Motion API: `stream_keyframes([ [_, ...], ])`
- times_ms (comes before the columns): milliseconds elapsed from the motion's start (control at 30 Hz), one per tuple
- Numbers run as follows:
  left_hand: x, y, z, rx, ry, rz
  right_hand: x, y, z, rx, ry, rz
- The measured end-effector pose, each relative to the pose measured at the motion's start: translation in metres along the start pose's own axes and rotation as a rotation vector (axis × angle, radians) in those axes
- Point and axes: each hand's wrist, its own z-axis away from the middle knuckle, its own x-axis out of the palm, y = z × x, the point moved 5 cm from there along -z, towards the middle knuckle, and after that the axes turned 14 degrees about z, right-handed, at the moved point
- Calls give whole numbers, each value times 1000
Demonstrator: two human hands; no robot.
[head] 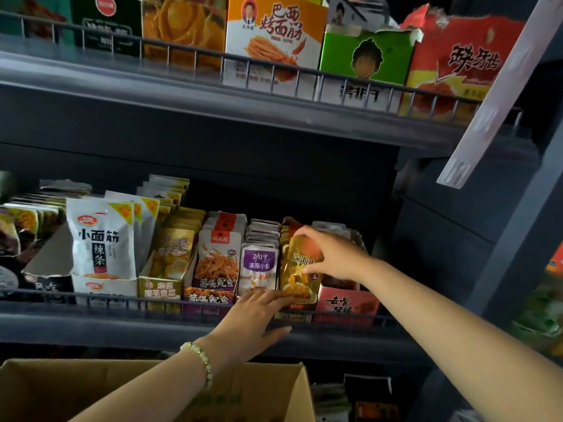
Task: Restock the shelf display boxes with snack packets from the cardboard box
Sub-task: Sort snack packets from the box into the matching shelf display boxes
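Note:
On the middle shelf, rows of snack packets stand in display boxes. My right hand (332,254) grips the front gold packet (300,269) at its right side, thumb low and fingers over the top edge. That packet stands in a yellow display box (297,309) behind the wire rail. My left hand (256,318), with a bead bracelet on the wrist, reaches to the front of that box; its straight fingers touch the box front below the gold packet. A purple packet row (259,266) stands just left. The open cardboard box (259,388) sits at the bottom.
Left of the purple row stand orange packets (217,260), a yellow box (161,287) and white packets (100,239). A pink display box (347,301) is at the right. The upper shelf (213,95) holds tall boxes behind a wire rail. A white price strip (493,95) hangs diagonally.

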Motion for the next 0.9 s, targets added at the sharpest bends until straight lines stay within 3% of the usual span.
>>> stream_keyframes([
  [167,-2,3,3,20,39,6,20,-14,-2,-81,18,263],
  [367,-4,4,16,38,99,91,33,-17,5,-54,-27,418],
  [433,-10,7,29,27,122,147,28,-20,12,-44,-29,407],
  [533,-19,6,61,-5,130,197,10,-38,33,-42,96,321],
  [633,-15,-16,100,-77,121,254,10,-67,66,-28,158,-31],
  [767,19,-46,160,-245,-26,270,84,-113,116,-27,-290,-458],
  [900,63,-86,199,-398,-285,265,154,-151,143,-121,-556,-377],
])
